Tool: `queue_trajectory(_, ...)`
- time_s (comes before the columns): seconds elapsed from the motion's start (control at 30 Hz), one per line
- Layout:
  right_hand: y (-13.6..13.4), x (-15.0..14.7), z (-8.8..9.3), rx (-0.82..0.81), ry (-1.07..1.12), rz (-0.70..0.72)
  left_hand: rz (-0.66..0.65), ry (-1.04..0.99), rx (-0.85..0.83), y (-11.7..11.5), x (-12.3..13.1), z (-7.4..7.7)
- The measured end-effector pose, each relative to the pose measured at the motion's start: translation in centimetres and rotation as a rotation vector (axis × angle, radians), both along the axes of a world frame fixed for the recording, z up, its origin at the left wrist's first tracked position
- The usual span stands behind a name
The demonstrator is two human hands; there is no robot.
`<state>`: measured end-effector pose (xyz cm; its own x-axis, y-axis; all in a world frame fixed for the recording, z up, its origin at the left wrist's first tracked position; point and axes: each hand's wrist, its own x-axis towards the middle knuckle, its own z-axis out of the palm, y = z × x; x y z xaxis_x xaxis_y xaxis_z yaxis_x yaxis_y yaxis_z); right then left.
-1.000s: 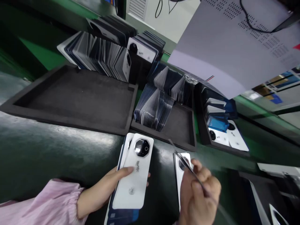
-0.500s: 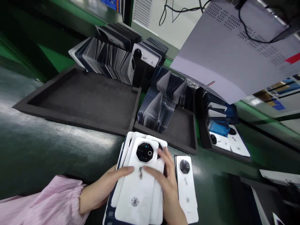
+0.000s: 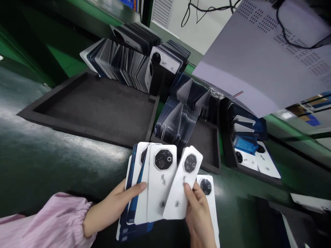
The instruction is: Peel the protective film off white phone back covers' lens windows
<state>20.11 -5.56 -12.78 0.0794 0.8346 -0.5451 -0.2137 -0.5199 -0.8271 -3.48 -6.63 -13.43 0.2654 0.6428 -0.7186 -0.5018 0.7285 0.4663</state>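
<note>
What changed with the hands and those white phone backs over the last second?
The right hand let go of a thin tool it held a second ago, reached over to the stack, and now lifts one white cover off to the right. The left hand keeps the fanned stack of covers. The single cover on the bench and the dark foam trays stayed put.

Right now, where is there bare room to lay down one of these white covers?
The large foam tray has a bare floor in front of its stacked covers. The dark bench left of the left hand is bare too. The middle tray and right tray are crowded.
</note>
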Motion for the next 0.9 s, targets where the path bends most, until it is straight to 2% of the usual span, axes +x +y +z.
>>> queue_trajectory(0.2, -0.8, -1.8, 0.2, 0.023, 0.02, 0.01, -0.004, 0.11, 0.093, 0.0, 0.0, -0.8)
queue_trajectory(0.3, -0.8, -2.2, -0.2, 0.067, 0.044, -0.001, -0.01, 0.093, 0.065, -0.1, -0.1, -0.9)
queue_trajectory(0.5, 0.0, -0.2, -0.7, 0.106, 0.083, -0.11, -0.001, 0.072, 0.011, -0.2, -0.4, -0.5)
queue_trajectory(0.7, 0.0, 1.1, -1.0, 0.061, 0.197, -0.049, 0.015, 0.191, 0.112, -0.1, 0.0, -0.2)
queue_trajectory(0.9, -0.1, 1.4, -0.8, 0.089, 0.254, 0.025, 0.02, 0.237, 0.162, 0.3, -0.1, 0.2)
